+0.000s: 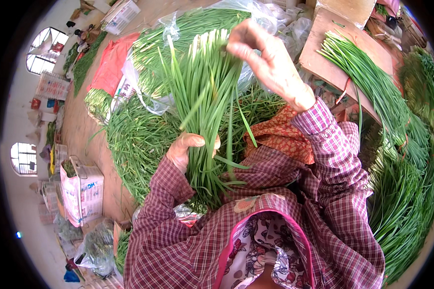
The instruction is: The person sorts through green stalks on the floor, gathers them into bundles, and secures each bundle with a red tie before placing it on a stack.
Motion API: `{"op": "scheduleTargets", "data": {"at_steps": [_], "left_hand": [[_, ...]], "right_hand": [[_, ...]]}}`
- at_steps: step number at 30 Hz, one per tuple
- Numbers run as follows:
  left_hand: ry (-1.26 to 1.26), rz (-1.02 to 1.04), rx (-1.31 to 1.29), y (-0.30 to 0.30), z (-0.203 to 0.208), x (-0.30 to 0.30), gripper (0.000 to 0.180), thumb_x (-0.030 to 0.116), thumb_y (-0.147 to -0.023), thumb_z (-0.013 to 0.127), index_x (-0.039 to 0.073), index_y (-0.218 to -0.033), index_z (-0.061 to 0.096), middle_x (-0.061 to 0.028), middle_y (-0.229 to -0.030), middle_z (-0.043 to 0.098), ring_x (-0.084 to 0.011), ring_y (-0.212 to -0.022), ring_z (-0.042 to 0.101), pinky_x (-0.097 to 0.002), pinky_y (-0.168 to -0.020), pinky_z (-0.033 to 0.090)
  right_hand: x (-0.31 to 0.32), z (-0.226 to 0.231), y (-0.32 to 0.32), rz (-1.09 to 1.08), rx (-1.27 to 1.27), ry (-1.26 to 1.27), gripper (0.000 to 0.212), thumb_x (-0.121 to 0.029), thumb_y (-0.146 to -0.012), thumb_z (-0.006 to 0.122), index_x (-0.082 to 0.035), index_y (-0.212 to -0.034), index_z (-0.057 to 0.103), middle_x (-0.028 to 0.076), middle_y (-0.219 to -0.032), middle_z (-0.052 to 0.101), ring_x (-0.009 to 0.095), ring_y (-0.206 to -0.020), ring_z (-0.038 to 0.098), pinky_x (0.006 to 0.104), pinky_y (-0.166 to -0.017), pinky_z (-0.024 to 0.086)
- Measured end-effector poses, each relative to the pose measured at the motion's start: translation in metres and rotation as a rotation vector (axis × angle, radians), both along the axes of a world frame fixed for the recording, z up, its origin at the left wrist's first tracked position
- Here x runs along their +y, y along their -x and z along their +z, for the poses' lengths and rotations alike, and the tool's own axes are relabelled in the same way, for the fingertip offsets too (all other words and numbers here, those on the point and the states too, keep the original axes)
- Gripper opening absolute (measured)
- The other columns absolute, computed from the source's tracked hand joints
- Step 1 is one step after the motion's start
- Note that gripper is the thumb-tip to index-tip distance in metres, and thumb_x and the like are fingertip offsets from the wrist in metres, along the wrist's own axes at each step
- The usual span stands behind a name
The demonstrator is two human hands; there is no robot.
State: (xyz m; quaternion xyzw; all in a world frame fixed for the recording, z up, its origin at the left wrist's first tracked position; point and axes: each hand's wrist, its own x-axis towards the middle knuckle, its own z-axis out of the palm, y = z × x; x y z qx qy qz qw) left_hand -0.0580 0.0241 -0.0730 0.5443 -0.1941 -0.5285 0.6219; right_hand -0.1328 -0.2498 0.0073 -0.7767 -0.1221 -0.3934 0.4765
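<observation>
My left hand is closed around the lower part of a bunch of garlic chives. The bunch stands nearly upright, pale cut ends at the top and green leaf tips hanging by my lap. At its upper right edge is my right hand, thumb and fingers bent together beside the pale ends. The fingertips are slightly blurred, and what they pinch is hidden. A loose leaf shows as a blur across the front of the bunch, and a few leaves stick out on its right side.
Loose chives are heaped in front and to the left, beside more on clear plastic. At right, a tied bundle lies on a wooden board, with several bundles below. A white bag stands at far left.
</observation>
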Motion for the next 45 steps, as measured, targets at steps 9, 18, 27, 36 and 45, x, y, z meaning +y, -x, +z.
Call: {"op": "scheduleTargets", "data": {"at_steps": [9, 18, 27, 36, 45], "left_hand": [[-0.092, -0.011, 0.037, 0.001, -0.002, -0.003, 0.045, 0.025, -0.064, 0.071, -0.004, -0.098, 0.064, -0.0145, -0.077, 0.065, -0.0235, -0.063, 0.062, -0.035, -0.057, 0.053], [-0.126, 0.114, -0.012, 0.008, 0.007, 0.003, 0.042, 0.029, -0.064, 0.072, -0.002, -0.091, 0.063, -0.01, -0.071, 0.061, -0.0206, -0.059, 0.059, -0.032, -0.054, 0.05], [-0.156, 0.111, -0.036, 0.009, 0.012, 0.005, 0.046, 0.024, -0.063, 0.07, -0.003, -0.1, 0.064, -0.0129, -0.073, 0.066, -0.0216, -0.062, 0.062, -0.0318, -0.058, 0.052], [-0.129, 0.073, -0.098, 0.009, 0.005, 0.012, 0.041, 0.023, -0.065, 0.066, -0.003, -0.096, 0.067, -0.0131, -0.075, 0.068, -0.0208, -0.066, 0.063, -0.031, -0.062, 0.05], [-0.029, 0.091, -0.08, 0.009, 0.021, -0.013, 0.048, 0.029, -0.064, 0.07, -0.004, -0.099, 0.062, -0.012, -0.076, 0.064, -0.0223, -0.064, 0.061, -0.0325, -0.06, 0.051]], "right_hand": [[-0.085, 0.001, -0.016, 0.452, -0.014, -1.088, 0.02, -0.023, -0.095, 0.06, -0.004, -0.102, 0.06, 0.008, -0.092, 0.064, 0.017, -0.082, 0.065, 0.0284, -0.072, 0.056], [-0.035, -0.001, 0.01, -0.455, 0.094, 0.281, 0.042, -0.044, -0.084, 0.07, -0.006, -0.099, 0.059, 0.011, -0.07, 0.067, 0.027, -0.063, 0.068, 0.0366, -0.058, 0.054], [0.005, -0.008, -0.003, -0.423, 0.27, 0.348, 0.019, -0.02, -0.086, 0.066, -0.003, -0.088, 0.061, 0.015, -0.076, 0.066, 0.033, -0.07, 0.067, 0.0421, -0.063, 0.054], [-0.116, 0.003, 0.018, -0.786, 0.126, 0.478, 0.022, -0.029, -0.088, 0.066, -0.008, -0.092, 0.071, 0.012, -0.075, 0.07, 0.027, -0.065, 0.069, 0.0374, -0.064, 0.056], [-0.045, -0.047, 0.019, -0.008, 0.462, -0.353, 0.085, -0.052, -0.084, 0.069, 0.004, -0.14, 0.039, 0.024, -0.137, 0.05, 0.033, -0.13, 0.047, 0.0424, -0.104, 0.041]]}}
